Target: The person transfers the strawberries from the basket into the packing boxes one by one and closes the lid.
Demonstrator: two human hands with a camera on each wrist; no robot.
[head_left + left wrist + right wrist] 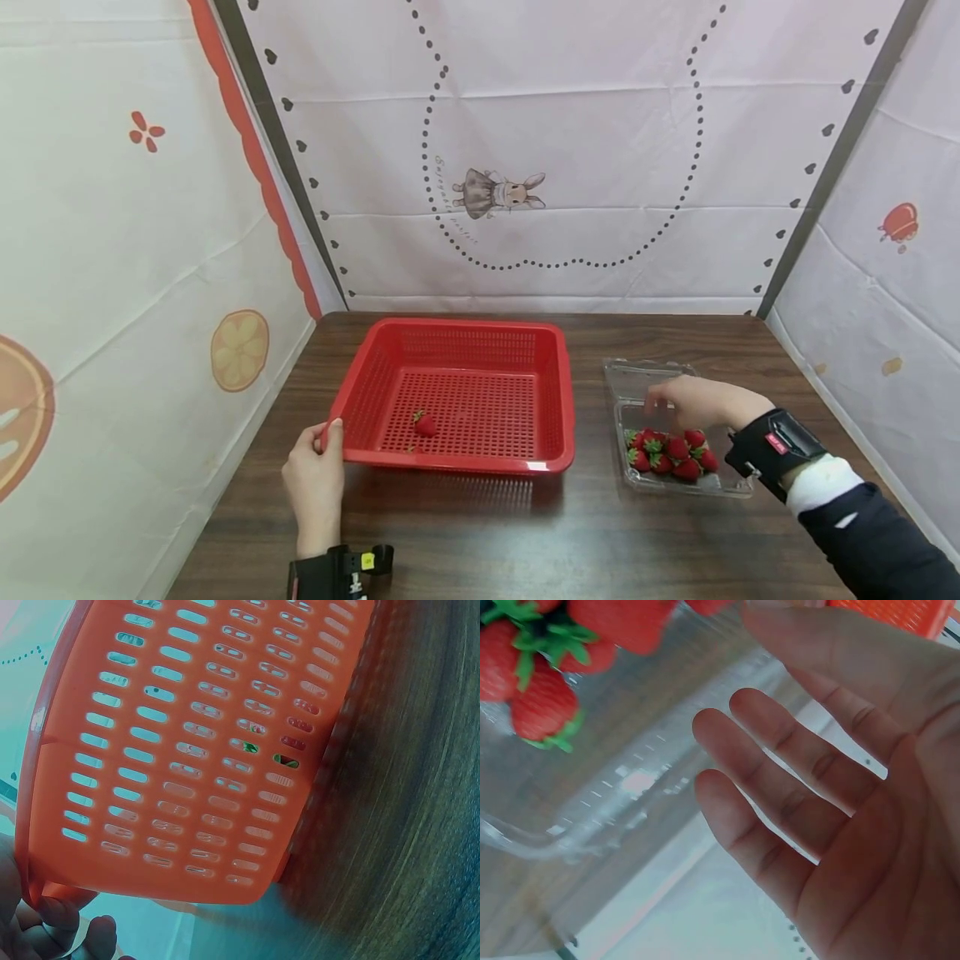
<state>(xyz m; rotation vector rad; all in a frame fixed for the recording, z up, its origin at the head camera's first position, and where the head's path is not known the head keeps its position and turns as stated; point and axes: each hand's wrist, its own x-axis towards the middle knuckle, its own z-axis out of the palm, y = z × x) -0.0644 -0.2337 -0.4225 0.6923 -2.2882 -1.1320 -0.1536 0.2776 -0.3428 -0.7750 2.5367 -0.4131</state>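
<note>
Left hand (315, 479) grips near-left corner of red basket (457, 396), thumb over rim, fingers curled beneath. Right hand (693, 402) holds nothing: fingers (780, 750) straight, slightly spread, hovering above clear tray (678, 433), just over strawberries (671, 454). Basket holds single strawberry (424, 424) near front. Tray holds cluster of berries at its near end; far end bare. Basket and tray side by side on wooden table (525, 533), apart.

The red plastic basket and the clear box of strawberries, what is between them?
Only bare brown wooden table lies between the red plastic basket and the clear plastic strawberry box; the head view shows it.
</note>
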